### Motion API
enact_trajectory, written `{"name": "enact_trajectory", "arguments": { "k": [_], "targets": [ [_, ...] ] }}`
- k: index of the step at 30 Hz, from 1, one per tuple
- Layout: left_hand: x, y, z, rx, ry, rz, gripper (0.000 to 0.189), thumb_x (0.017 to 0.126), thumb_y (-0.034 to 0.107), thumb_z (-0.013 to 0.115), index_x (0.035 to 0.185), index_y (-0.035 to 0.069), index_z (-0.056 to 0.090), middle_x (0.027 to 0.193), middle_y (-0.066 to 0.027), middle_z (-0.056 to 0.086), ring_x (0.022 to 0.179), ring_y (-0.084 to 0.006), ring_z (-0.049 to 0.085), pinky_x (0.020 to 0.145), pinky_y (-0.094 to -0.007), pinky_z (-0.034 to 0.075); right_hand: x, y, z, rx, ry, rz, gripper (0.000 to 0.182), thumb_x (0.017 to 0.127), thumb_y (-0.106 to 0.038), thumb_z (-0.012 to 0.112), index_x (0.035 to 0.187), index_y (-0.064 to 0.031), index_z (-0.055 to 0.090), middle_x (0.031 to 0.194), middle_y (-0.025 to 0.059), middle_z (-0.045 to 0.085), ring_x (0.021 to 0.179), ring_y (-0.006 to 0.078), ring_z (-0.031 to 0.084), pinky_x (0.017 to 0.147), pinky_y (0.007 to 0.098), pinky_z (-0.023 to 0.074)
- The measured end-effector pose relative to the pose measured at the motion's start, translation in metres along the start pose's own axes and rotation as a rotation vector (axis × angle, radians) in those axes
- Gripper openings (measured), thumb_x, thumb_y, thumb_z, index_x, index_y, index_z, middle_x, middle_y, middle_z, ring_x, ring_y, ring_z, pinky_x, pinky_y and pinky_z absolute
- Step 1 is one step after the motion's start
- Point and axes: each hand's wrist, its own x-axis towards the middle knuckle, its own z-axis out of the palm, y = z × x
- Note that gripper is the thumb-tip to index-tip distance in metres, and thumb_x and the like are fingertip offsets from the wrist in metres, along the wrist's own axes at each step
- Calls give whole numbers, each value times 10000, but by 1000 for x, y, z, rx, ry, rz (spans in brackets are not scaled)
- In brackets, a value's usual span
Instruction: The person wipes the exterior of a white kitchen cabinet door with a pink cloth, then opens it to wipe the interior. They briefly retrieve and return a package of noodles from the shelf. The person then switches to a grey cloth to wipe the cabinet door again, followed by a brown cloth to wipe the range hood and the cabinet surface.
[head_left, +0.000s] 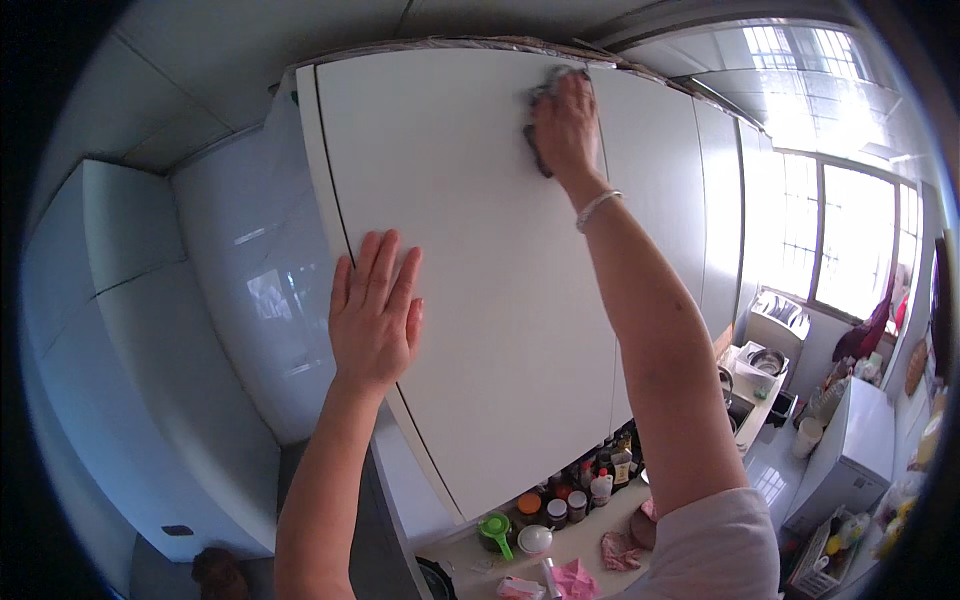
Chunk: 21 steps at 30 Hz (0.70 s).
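Observation:
My right hand (568, 124) is raised to the upper right part of a white wall cabinet door (465, 300), pressing a dark cloth (541, 154) flat against it. The cloth is partly hidden under my palm and slightly blurred. A silvery bracelet (598, 208) circles my right wrist. Lower down, my left hand (377, 307) rests at the door's left edge with its fingers spread, and it holds nothing.
Jars, bottles, a green-lidded container (496, 529) and pink cloths (576, 580) stand or lie on the counter (480, 574) below. More cabinet doors (652, 165) run right towards a window (855, 225). A white chest freezer (851, 450) stands at the right.

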Motion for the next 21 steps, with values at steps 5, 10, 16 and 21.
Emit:
{"name": "enact_trajectory", "arguments": {
  "k": [5,10,16,21],
  "targets": [
    [-2,-1,3,20,41,19,569,951,292,462,1457,52,362,1485,-136,401,1400,-302,346,1145,-505,219,-31,-81,-2,85,-111,-419,486,905,-247,506,1312,19,521,1447,187,428,1392,323,322,1180,403,222],
    [13,-6,-8,-72,45,-60,557,955,231,467,1455,23,339,1427,-186,444,1368,-311,385,1124,-499,255,-111,-128,-60,391,-318,-569,519,875,-193,566,1361,-24,498,1468,176,410,1403,299,323,1158,415,288],
    [45,-20,-1,-21,301,-40,558,952,187,484,1453,-2,328,1426,-189,449,1327,-333,427,1114,-468,300,-118,-4,-50,77,-258,-462,563,871,-100,525,1414,-12,405,1485,189,373,1380,321,349,1141,429,297],
    [40,-23,3,-364,404,-74,576,997,280,438,1456,-34,291,1429,-189,448,1319,-340,436,1097,-450,336,-28,10,-6,96,68,-177,454,921,-113,490,1354,20,468,1433,227,427,1342,379,384,1111,448,332]
  ]
}}
